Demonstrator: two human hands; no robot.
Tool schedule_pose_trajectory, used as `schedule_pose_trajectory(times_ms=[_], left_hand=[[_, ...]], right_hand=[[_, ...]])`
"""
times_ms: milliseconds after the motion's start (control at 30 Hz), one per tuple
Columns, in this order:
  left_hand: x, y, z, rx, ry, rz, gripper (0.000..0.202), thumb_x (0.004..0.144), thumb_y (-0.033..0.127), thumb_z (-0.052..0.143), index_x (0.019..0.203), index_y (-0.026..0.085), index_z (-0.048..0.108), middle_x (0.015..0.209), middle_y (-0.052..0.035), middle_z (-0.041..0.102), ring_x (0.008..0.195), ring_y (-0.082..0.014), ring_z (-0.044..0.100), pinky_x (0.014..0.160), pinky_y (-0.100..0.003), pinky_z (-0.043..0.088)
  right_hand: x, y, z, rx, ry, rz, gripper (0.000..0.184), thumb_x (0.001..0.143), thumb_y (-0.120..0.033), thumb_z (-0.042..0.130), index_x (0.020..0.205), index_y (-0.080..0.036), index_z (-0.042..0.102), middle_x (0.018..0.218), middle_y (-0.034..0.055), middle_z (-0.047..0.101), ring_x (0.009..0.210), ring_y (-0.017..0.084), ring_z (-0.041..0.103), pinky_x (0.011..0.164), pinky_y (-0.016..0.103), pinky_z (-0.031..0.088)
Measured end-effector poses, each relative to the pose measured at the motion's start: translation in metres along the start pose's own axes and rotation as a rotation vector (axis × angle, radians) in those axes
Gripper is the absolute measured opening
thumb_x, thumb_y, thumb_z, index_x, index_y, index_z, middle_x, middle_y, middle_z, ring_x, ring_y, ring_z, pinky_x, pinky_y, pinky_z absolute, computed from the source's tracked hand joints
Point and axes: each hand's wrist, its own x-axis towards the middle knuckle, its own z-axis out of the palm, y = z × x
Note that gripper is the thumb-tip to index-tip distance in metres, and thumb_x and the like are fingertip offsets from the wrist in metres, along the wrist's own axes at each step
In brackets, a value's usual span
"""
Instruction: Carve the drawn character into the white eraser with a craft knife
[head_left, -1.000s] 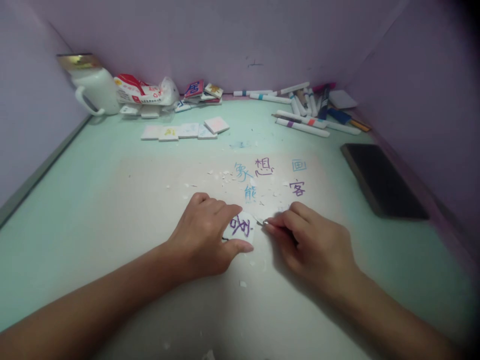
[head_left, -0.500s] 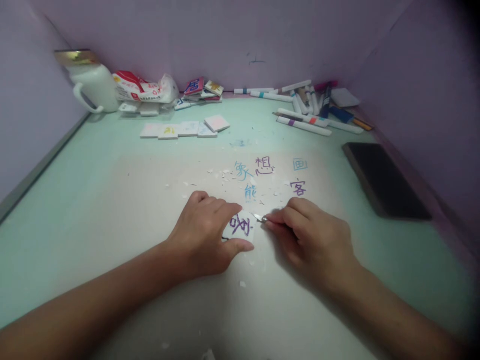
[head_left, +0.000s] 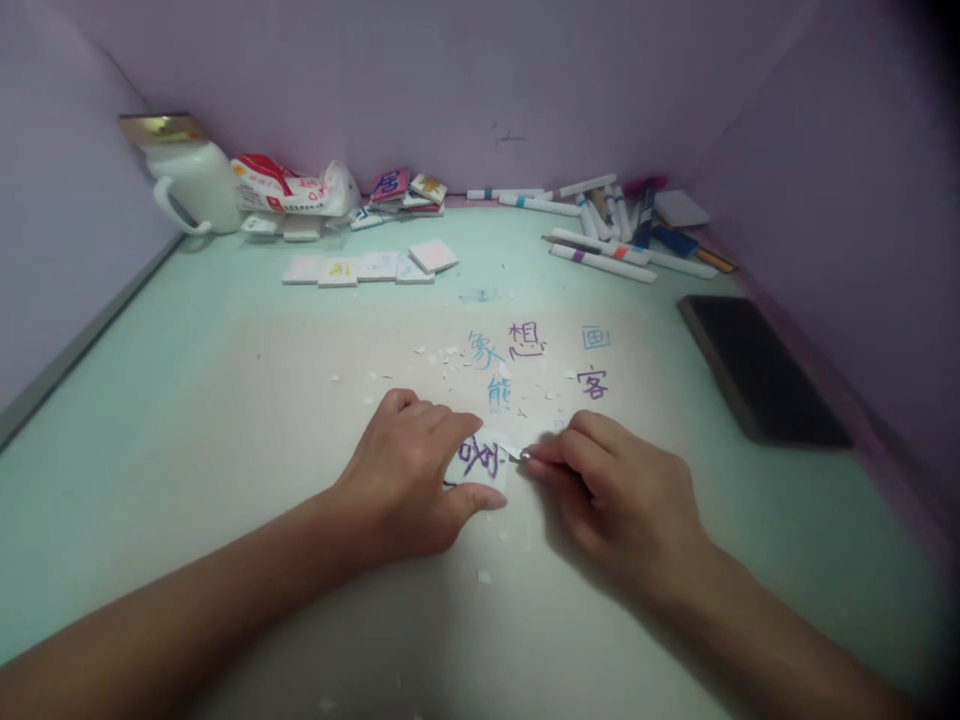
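**Pinning a tile at frame centre, blade tip at its right edge**

Holding a small white tile (head_left: pixel 480 460) flat on the table (head_left: pixel 225 420), the left hand (head_left: pixel 409 480) clamps it between forefinger above and thumb below; purple marks show on the tile face. Tile sits just below frame centre, directly between the two hands. Right hand (head_left: pixel 622 495) is clenched around a thin blade (head_left: pixel 519 455). Only the metal tip shows past the fingertips; the handle is hidden in the fist. The tip points left and touches, or all but touches, the tile's right edge; cannot tell which.

Key relation: the blade's long axis runs roughly left-right across the frame, aimed at the tile. Tile lies left of the right hand and at the left hand's fingertips, so the left hand is the nearer one and already on it. Both forearms come in from the lower corners and meet at the tile.

White chips (head_left: pixel 450 355) are scattered above the hands, near inked characters (head_left: pixel 525 340) on the table. Tiles in a row (head_left: pixel 360 268) upper left of centre, mug (head_left: pixel 191 180) far upper left, markers (head_left: pixel 607 235) upper right, dark pad (head_left: pixel 757 365) at right, all well apart from the hands.
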Motion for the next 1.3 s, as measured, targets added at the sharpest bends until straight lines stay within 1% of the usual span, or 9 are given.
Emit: schedule_pose_trajectory(times_ms=[133,367,467,600,700,933,1067,1200,1300], left_hand=[[0.000,0.000,0.001,-0.010,-0.010,-0.005,0.040,0.076,0.044,0.071,0.098,0.011,0.061,0.077,-0.0058,0.067,0.069,-0.0220,0.058,0.079,-0.042,0.037],[0.000,0.001,0.000,0.009,-0.009,-0.020,0.042,0.075,0.045,0.073,0.099,0.013,0.062,0.078,-0.0056,0.068,0.071,-0.0229,0.058,0.081,-0.042,0.037],[0.000,0.001,-0.001,0.015,-0.011,-0.012,0.044,0.075,0.046,0.073,0.099,0.010,0.062,0.078,-0.0064,0.068,0.071,-0.0234,0.059,0.079,-0.042,0.037],[0.002,0.000,-0.002,-0.006,-0.017,0.014,0.045,0.075,0.044,0.072,0.099,0.007,0.063,0.076,-0.0068,0.067,0.069,-0.0228,0.059,0.078,-0.042,0.037],[0.003,-0.001,-0.002,-0.012,-0.028,0.022,0.044,0.075,0.043,0.073,0.098,0.007,0.063,0.075,-0.0066,0.066,0.069,-0.0224,0.058,0.078,-0.041,0.036],[0.002,-0.001,-0.003,0.016,-0.049,0.003,0.045,0.077,0.046,0.070,0.101,0.009,0.062,0.075,-0.0056,0.065,0.070,-0.0218,0.057,0.078,-0.040,0.036],[0.002,-0.002,-0.002,0.006,-0.043,0.027,0.044,0.080,0.048,0.066,0.101,0.009,0.062,0.073,-0.0047,0.063,0.068,-0.0203,0.055,0.078,-0.040,0.036],[0.002,-0.008,-0.003,-0.024,-0.057,0.054,0.042,0.081,0.047,0.064,0.104,0.011,0.063,0.075,-0.0041,0.060,0.070,-0.0197,0.054,0.081,-0.041,0.036],[0.004,-0.009,-0.007,-0.061,-0.115,0.055,0.041,0.081,0.040,0.065,0.113,0.016,0.061,0.081,-0.0037,0.060,0.076,-0.0200,0.054,0.085,-0.042,0.034]], right_hand=[[0.002,0.002,0.002,0.006,0.020,0.032,0.016,0.088,-0.022,0.054,0.082,-0.018,0.068,0.067,0.0011,0.058,0.060,0.014,0.055,0.047,0.025,0.029],[0.002,0.001,0.003,-0.010,0.011,-0.017,0.016,0.085,-0.019,0.054,0.077,-0.016,0.067,0.064,0.0010,0.055,0.057,0.013,0.051,0.047,0.026,0.029],[0.000,0.001,0.001,0.002,0.013,-0.037,0.016,0.084,-0.019,0.054,0.075,-0.016,0.066,0.064,0.0007,0.054,0.056,0.013,0.050,0.047,0.027,0.028],[0.000,0.001,0.002,-0.004,0.021,0.001,0.016,0.086,-0.021,0.055,0.076,-0.017,0.067,0.065,0.0007,0.056,0.057,0.013,0.052,0.047,0.026,0.028],[0.003,0.001,0.004,-0.013,0.032,0.017,0.016,0.086,-0.021,0.056,0.079,-0.017,0.069,0.066,0.0010,0.057,0.059,0.014,0.054,0.047,0.026,0.028],[0.004,0.002,0.000,-0.009,-0.008,-0.043,0.016,0.084,-0.020,0.054,0.075,-0.018,0.067,0.063,-0.0002,0.053,0.054,0.013,0.048,0.046,0.027,0.027],[0.005,0.004,-0.001,0.020,-0.045,-0.047,0.017,0.085,-0.021,0.054,0.074,-0.017,0.066,0.063,0.0000,0.054,0.054,0.013,0.050,0.046,0.027,0.027],[0.005,0.008,-0.001,0.066,0.045,0.019,0.014,0.086,-0.022,0.057,0.079,-0.017,0.068,0.066,0.0002,0.058,0.054,0.012,0.053,0.046,0.026,0.031],[0.005,0.013,-0.001,0.077,0.096,0.037,0.010,0.086,-0.022,0.060,0.084,-0.019,0.069,0.071,0.0002,0.063,0.057,0.011,0.056,0.048,0.025,0.034]])
